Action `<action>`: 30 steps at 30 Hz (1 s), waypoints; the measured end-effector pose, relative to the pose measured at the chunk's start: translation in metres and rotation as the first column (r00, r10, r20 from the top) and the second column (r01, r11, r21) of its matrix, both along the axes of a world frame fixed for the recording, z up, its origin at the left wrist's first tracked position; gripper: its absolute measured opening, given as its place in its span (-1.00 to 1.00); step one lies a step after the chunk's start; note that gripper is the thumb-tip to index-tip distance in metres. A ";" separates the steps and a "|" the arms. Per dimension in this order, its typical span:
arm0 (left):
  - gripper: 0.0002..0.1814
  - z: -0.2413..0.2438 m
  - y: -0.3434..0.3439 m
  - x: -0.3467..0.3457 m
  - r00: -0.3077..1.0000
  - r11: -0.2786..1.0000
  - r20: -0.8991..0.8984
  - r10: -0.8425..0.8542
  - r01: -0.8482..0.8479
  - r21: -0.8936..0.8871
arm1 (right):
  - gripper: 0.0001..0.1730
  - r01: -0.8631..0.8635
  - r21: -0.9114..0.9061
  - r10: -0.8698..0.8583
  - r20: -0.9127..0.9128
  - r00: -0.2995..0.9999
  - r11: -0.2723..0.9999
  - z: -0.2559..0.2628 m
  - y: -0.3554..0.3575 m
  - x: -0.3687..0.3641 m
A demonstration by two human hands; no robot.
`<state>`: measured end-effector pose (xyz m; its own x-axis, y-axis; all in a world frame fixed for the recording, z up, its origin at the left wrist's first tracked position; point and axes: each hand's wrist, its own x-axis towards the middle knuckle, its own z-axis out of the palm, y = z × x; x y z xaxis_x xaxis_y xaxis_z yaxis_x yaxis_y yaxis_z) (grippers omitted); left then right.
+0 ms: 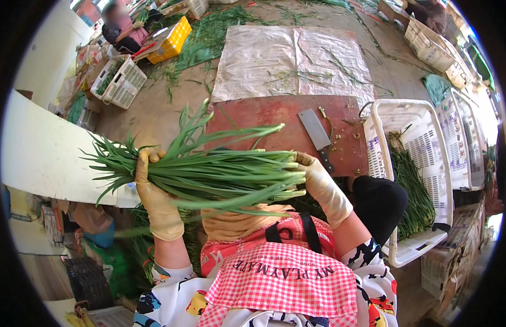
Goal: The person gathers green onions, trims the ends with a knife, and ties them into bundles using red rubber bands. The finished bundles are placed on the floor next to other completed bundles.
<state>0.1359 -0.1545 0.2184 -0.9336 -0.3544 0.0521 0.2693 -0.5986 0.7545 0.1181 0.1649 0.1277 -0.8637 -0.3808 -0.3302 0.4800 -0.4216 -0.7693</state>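
A loose bunch of long green leafy stalks, probably garlic chives (220, 171), lies across the front of my body. My left hand (151, 184), in a stained cream rubber glove, grips it near the leafy tips. At the pale cut ends, my gloved right hand (318, 180) touches the bunch; its fingers are partly hidden behind the stalks, so its hold is unclear. A few leaves stick out above and below the bunch. Beyond it, a cleaver (316, 131) with a black handle rests on a red board (261, 110) among small trimmings.
A white plastic crate (445, 175) holding green stalks stands at the right, beside my knee. Past the board lies a whitish woven sheet (257, 61) with scattered leaves. A pale panel (65, 159) borders the left. Another person (130, 30) sits at the upper left near a yellow crate (171, 41).
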 end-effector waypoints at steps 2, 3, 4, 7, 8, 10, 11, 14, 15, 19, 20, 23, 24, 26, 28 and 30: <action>-0.81 -0.001 0.011 0.004 0.997 0.999 0.066 0.038 -0.038 0.008 | -0.72 0.024 0.004 -0.024 0.027 0.999 1.000 -0.009 0.004 0.006; -0.81 -0.005 0.008 0.008 0.994 0.999 0.106 0.026 -0.028 0.016 | -0.73 0.029 0.000 -0.029 0.047 0.998 1.000 -0.012 0.004 0.012; -0.82 -0.017 0.000 0.011 0.989 0.999 0.145 0.014 -0.018 0.028 | -0.75 0.056 -0.005 -0.056 0.055 0.997 0.998 -0.011 0.002 0.018; -0.81 -0.056 -0.026 0.017 0.969 0.996 0.246 -0.024 0.003 0.085 | -0.73 -0.052 -0.060 0.056 0.064 0.996 0.997 -0.025 0.000 0.021; -0.81 -0.066 -0.032 0.022 0.966 0.994 0.253 -0.061 0.035 0.106 | -0.61 -0.168 -0.079 0.173 0.050 0.984 0.983 -0.030 0.000 0.021; -0.83 -0.096 -0.050 0.025 0.974 0.992 0.227 -0.011 -0.018 0.125 | -0.62 -0.240 -0.029 0.240 0.034 0.970 0.970 -0.018 -0.013 0.025; -0.84 -0.112 -0.062 0.028 0.968 0.991 0.249 -0.018 -0.016 0.136 | -0.62 -0.245 0.031 0.244 0.034 0.969 0.969 -0.018 -0.019 0.029; -0.86 -0.126 -0.067 0.037 0.955 0.992 0.296 -0.032 -0.005 0.124 | -0.63 -0.298 0.257 0.303 0.024 0.953 0.919 -0.012 -0.017 0.024; -0.86 -0.130 -0.069 0.035 0.961 0.990 0.275 -0.023 -0.016 0.140 | -0.63 -0.305 0.315 0.312 0.031 0.950 0.899 -0.006 -0.013 0.024; -0.84 -0.143 -0.076 0.031 0.961 0.989 0.277 0.000 -0.042 0.145 | -0.71 -0.172 0.537 0.219 -0.024 0.976 0.826 0.025 0.020 0.030; -0.83 -0.143 -0.075 0.030 0.958 0.988 0.288 0.006 -0.051 0.148 | -0.72 -0.179 0.543 0.232 -0.030 0.972 0.821 0.038 0.032 0.032; -0.82 -0.146 -0.071 0.031 0.947 0.982 0.322 0.001 -0.062 0.180 | -0.73 -0.092 0.483 0.138 -0.062 0.988 0.871 0.039 0.071 0.042; -0.82 -0.147 -0.069 0.031 0.943 0.977 0.333 -0.009 -0.064 0.205 | -0.76 -0.007 0.533 0.075 -0.107 0.991 0.846 0.035 0.069 0.045; -0.83 -0.154 -0.070 0.032 0.914 0.968 0.404 0.019 -0.118 0.222 | -0.80 0.016 0.559 0.076 -0.140 0.987 0.829 0.035 0.059 0.059; -0.83 -0.150 -0.061 0.035 0.927 0.978 0.371 0.050 -0.122 0.172 | -0.74 -0.140 0.540 0.232 -0.105 0.967 0.830 0.052 0.040 0.078; -0.83 -0.151 -0.061 0.035 0.940 0.984 0.339 0.041 -0.096 0.148 | -0.70 -0.137 0.579 0.378 -0.319 0.869 0.804 0.044 0.019 0.090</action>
